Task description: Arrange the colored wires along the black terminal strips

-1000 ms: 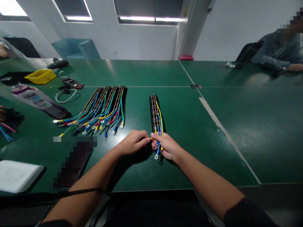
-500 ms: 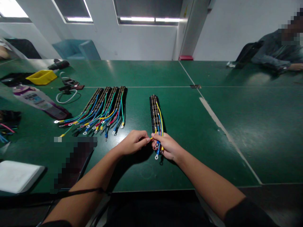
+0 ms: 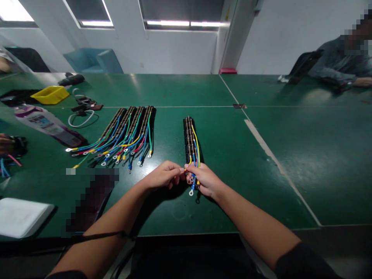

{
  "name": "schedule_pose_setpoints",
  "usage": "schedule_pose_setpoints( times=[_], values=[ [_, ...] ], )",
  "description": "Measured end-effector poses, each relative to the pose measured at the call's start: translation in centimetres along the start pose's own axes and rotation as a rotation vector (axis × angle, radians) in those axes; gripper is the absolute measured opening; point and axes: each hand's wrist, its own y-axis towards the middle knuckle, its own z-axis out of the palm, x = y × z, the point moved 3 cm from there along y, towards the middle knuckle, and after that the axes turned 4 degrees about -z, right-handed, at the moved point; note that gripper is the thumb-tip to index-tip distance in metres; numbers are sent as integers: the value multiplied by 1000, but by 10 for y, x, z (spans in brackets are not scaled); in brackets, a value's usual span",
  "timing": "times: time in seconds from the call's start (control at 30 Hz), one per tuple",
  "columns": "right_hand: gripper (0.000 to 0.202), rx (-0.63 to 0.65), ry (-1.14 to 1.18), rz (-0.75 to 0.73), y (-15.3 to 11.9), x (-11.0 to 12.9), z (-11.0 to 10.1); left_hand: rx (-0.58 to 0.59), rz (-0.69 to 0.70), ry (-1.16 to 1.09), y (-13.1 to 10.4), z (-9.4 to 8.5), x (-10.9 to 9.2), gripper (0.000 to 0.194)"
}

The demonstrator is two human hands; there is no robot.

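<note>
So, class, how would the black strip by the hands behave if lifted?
The black strip lies straight, so it probably lifts stiffly. Its long yellow wire curves toward the right hand, so it would likely flex easily.

The broad green tabletop [image 3: 276,193] is smooth and glossy. The long black central strip [image 3: 186,145] looks plastic, its brass-coloured rails [image 3: 188,128] metallic; the silver ring-shaped lug [image 3: 191,190] at six o'clock is bare metal. The yellow open tray [image 3: 50,97] at ten o'clock appears smooth plastic.
</note>
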Motion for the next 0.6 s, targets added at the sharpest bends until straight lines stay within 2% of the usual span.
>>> schedule_pose_setpoints(
  times=[0.17,0.33,0.6],
  values=[
    [16,-3,-40,-10,-1,0,0,82,-48,-90,-2,3,0,40],
    [16,-19,-78,-43,-1,0,1,24,-71,-19,-1,1,2,36],
    [22,-74,-101,-41,-1,2,3,38,52,114,0,2,-2,36]
  ],
)
